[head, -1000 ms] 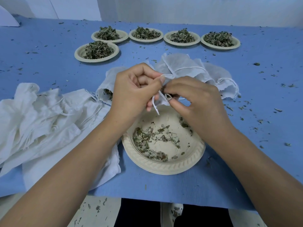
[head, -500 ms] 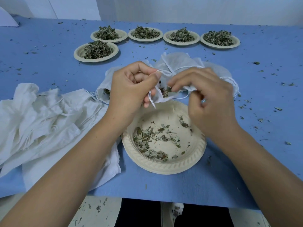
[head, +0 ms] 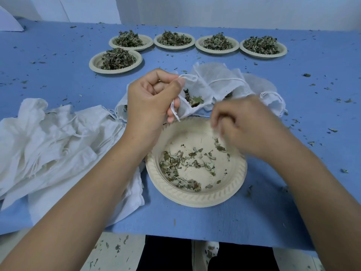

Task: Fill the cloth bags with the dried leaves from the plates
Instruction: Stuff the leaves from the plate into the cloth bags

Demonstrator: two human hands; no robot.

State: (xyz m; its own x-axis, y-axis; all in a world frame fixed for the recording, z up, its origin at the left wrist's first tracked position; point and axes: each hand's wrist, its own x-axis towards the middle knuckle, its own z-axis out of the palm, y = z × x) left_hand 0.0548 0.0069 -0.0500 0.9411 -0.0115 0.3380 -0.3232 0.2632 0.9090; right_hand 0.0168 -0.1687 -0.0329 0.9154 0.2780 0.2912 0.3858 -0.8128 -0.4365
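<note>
My left hand (head: 150, 102) pinches the rim and drawstring of a small white cloth bag (head: 199, 87), holding its mouth open just beyond the near plate. Dried leaves (head: 193, 99) show inside the mouth. The cream plate (head: 195, 200) in front of me holds only a thin scatter of leaf bits (head: 175, 167). My right hand (head: 246, 130) hovers over the plate's far right side, blurred, with its fingers curled downward. Whether it holds any leaves is hidden.
Several plates heaped with dried leaves stand in a row at the back, one (head: 115, 59) nearer on the left. A pile of limp white bags (head: 48, 137) lies at the left. More bags (head: 261, 89) lie behind the open one. Crumbs dot the blue table (head: 273, 218).
My right hand has left the bag's mouth and come down and right over the plate. The left hand keeps its hold, and the bag's mouth now shows open with leaves inside.
</note>
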